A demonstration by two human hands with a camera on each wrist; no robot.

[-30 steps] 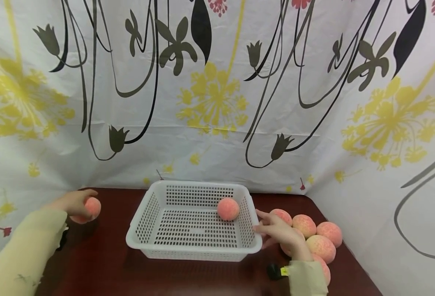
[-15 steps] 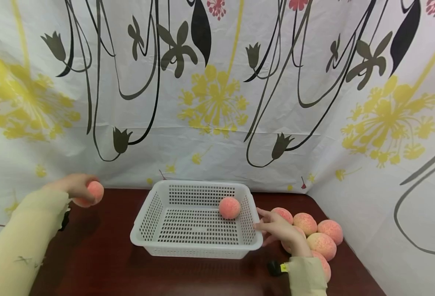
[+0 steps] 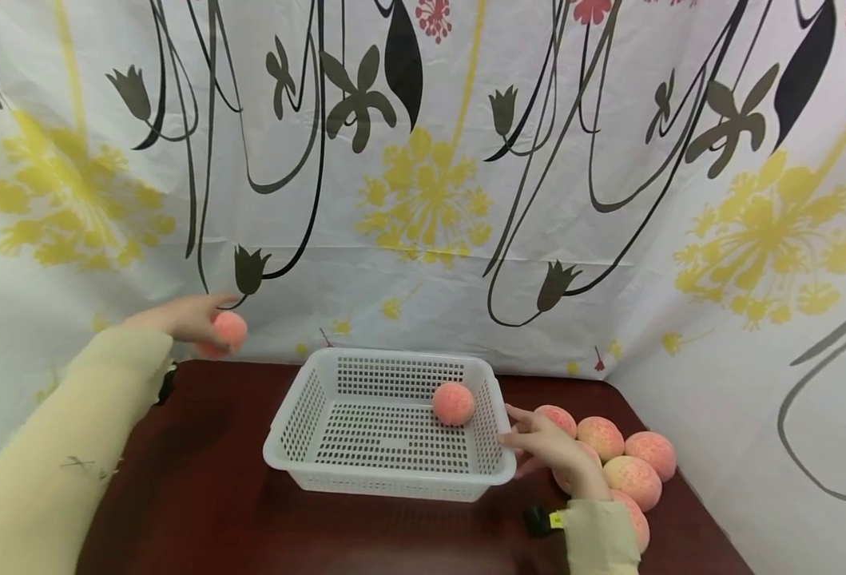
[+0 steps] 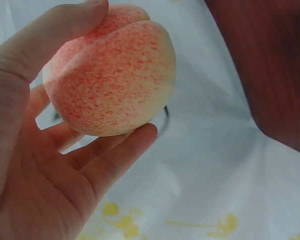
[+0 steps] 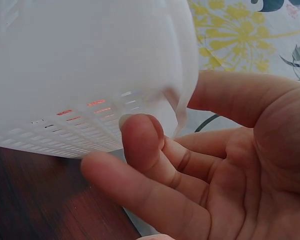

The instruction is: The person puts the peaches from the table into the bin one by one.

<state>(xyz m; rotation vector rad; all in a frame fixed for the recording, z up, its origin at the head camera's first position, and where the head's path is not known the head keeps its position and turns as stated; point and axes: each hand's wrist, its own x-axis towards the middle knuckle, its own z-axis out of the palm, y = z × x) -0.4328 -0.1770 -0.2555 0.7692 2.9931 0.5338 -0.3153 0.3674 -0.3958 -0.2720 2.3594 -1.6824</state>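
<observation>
My left hand (image 3: 191,318) grips a pink peach (image 3: 230,331) in the air, above the table's back left edge. In the left wrist view the thumb lies over the peach (image 4: 112,75) and the fingertips are under it. A white perforated basket (image 3: 387,477) stands mid-table with one peach (image 3: 454,403) inside, near its right wall. My right hand (image 3: 550,444) holds the basket's right rim. Seen from the right wrist, that hand (image 5: 225,165) has its thumb at the rim and its fingers beneath, outside the basket wall (image 5: 90,55).
Several peaches (image 3: 633,481) lie in a cluster right of the basket, partly behind the right hand and forearm. A patterned cloth (image 3: 423,303) hangs at the back and sides of the dark red table (image 3: 365,535).
My left hand has lifted the peach up and moved it rightward, from low at the left. The right hand stays at the basket rim. The whole view has shifted slightly.
</observation>
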